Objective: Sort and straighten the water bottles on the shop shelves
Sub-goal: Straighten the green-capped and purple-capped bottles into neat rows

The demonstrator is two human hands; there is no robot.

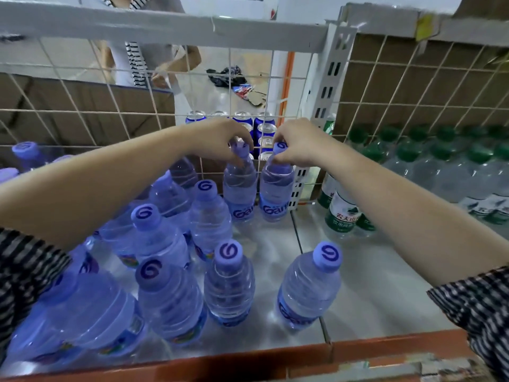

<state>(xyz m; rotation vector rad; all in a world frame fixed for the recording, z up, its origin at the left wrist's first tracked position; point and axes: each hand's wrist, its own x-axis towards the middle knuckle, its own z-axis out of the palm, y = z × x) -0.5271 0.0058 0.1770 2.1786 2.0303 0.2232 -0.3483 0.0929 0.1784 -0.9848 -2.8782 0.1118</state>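
Note:
Several clear water bottles with purple caps stand on the white shelf (380, 293). At the back of the shelf, against the wire grid, my left hand (220, 139) grips the cap of one upright bottle (239, 188). Right beside it, my right hand (300, 142) pinches the cap of a second upright bottle (276, 188). The two bottles stand side by side, almost touching. Nearer to me stand more purple-capped bottles, one at the front centre (230, 282) and one apart at the front right (309, 288). A cluster fills the left side (159, 244).
Green-capped bottles (429, 161) fill the neighbouring shelf section on the right, with a few green-labelled ones (341, 213) near the divider. Blue cans (261, 128) stand behind the wire grid (110, 111). A person in a striped top (143, 59) stands beyond it. An orange shelf edge (248, 359) runs along the front.

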